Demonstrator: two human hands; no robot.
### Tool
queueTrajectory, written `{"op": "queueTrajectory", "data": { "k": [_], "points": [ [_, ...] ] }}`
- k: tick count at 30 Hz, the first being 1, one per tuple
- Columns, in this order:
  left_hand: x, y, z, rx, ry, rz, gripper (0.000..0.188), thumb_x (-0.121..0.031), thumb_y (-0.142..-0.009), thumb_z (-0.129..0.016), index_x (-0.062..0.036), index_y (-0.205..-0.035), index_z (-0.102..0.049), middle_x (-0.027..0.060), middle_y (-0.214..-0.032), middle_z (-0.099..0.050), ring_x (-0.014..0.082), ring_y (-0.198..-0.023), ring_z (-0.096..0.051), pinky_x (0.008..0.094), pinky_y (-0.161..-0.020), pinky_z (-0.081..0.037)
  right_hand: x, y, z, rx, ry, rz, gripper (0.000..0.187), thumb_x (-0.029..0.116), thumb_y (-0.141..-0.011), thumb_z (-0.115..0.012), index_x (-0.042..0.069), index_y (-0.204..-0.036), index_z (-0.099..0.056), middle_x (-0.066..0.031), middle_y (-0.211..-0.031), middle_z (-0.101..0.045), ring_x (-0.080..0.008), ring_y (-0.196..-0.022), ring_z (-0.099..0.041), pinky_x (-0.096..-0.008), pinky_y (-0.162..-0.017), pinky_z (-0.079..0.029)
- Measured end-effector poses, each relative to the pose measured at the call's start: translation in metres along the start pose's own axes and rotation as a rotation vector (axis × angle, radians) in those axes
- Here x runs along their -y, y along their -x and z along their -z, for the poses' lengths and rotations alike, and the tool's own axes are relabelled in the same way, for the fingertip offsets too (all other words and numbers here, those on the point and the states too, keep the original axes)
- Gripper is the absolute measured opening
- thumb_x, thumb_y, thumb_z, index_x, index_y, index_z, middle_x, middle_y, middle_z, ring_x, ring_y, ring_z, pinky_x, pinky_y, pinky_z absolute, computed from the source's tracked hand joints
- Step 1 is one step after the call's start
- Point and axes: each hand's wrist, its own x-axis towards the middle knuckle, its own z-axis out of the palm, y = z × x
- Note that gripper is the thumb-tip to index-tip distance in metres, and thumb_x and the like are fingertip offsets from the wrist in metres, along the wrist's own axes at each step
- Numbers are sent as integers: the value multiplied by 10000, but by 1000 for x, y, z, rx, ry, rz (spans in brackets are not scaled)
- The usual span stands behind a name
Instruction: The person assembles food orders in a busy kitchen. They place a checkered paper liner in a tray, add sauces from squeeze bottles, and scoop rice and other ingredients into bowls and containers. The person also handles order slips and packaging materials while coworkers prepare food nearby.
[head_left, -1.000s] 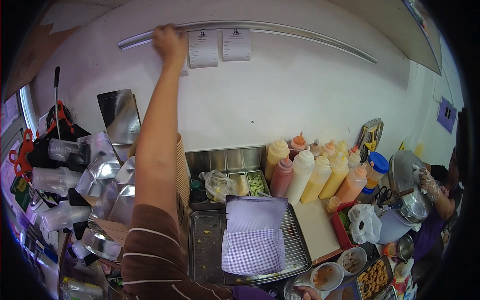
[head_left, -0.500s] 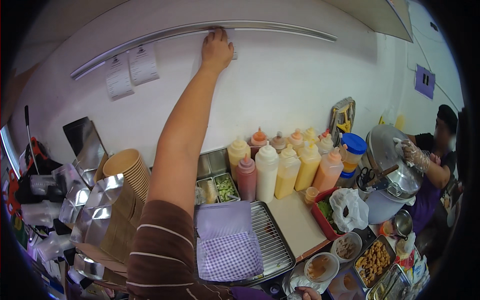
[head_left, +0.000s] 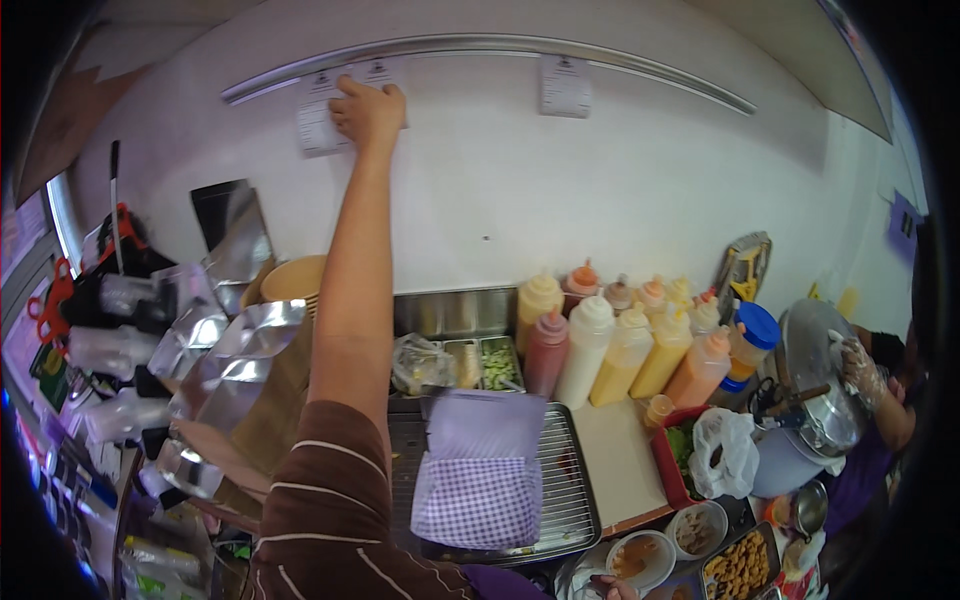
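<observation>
Risk first: could tear the order slip point(head_left: 318, 125) if tugged sideways instead of straight down out of the long metal ticket rail point(head_left: 480, 45) on the wall, or could drag the neighbouring slip point(head_left: 378, 72) loose along with it, since both hang touching each other under the same stretch of rail. Could also let a freed slip flutter down onto the open garnish tubs point(head_left: 480, 362) or the wire rack tray point(head_left: 575, 480) directly below. With the arm stretched this high over the table point(head_left: 620, 460), could brush the stack of paper bowls point(head_left: 290, 280) or the foil bags point(head_left: 235, 340) just beside the elbow. Left hand point(head_left: 368, 112) raised against the wall, fingers point(head_left: 392, 98) held close together and slightly curled, laid over the top of the two slips just under the rail; impossible to tell whether pinching an edge or only pressing the paper flat. Right hand point(head_left: 605, 587) barely showing at the lower edge, near a small sauce bowl point(head_left: 640, 555); too little visible to judge how wide its fingers are or whether anything is held. Well apart from all this: a third slip point(head_left: 565, 85) further along the rail, the squeeze bottles point(head_left: 600, 340) at the back of the table, and a co-worker's gloved hand point(head_left: 860, 365) at a steel pot point(head_left: 815, 385) on the far right.
</observation>
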Motion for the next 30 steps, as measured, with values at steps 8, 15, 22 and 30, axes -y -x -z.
{"op": "queueTrajectory", "data": {
  "k": [8, 15, 22, 30],
  "points": [
    [8, -20, 19, 129, 267, -143, 621, -72, -594, -700, -45, -1104, -347, 191, -1031, -524, 329, -888, -555, 378, -809, -443, 22, -38, 4, 154, 135, 281, 423, 373, -848, -496, -16, -985, -591, -131, -1010, -589, -236, -983, -527, -333, -853, -391],
    [-19, 116, 180, 980, 874, 7, 392, -18, -730, -527, 11, -1120, -501, 144, -1055, -548, 180, -937, -535, 251, -790, -438, 34, -159, -14, -19, -440, 150, 373, 239, -848, -541, 30, -1151, -478, -55, -870, -552, -134, -827, -536, -240, -699, -419],
    [33, 249, 344, 1398, 646, -209, 424, -19, -734, -509, -57, -1156, -510, 128, -1103, -538, 245, -1036, -497, 346, -905, -377, 27, -227, -68, 226, 37, 125, 695, 126, -691, -717, -29, -1253, -339, -143, -894, -607, -175, -757, -592, -266, -658, -475],
    [171, 237, 534, 1077, 307, 175, 236, -31, -751, -550, -47, -980, -604, 133, -920, -590, 261, -888, -567, 311, -777, -438, 92, -202, -111, -531, 400, 749, 531, 301, -801, -609, -61, -1156, -451, -193, -1037, -564, -271, -891, -563, -340, -792, -460]
  ]
}}
